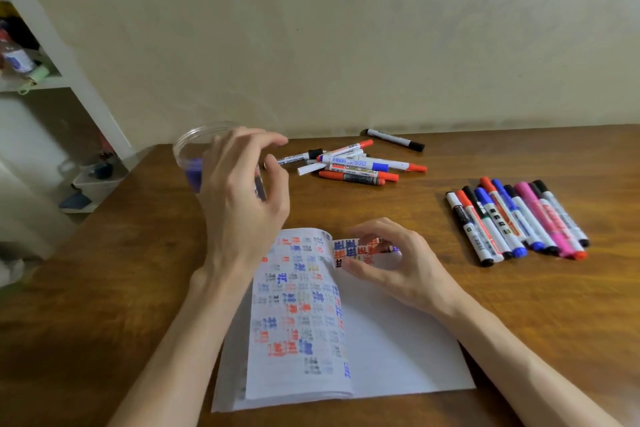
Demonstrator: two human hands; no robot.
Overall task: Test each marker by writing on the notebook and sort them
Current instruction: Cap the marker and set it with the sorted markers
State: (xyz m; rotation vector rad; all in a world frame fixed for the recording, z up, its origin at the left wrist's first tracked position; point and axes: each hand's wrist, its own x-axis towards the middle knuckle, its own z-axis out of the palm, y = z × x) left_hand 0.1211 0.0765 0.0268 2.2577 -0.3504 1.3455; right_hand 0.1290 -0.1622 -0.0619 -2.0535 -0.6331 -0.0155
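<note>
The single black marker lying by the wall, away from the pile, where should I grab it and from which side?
Pinch the black marker on its white barrel near the middle, coming down from above and gripping across its width. It lies flat on the table, apart from the pile, so both long sides are free.

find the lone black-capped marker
Head view: the lone black-capped marker lies right of centre near the wall, just behind the loose marker pile.

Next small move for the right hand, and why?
Probably fold the pinched page leftward and flatten it: the right hand pinches its curled top corner, the left page is full of marks, the sheet beneath is blank.
</note>
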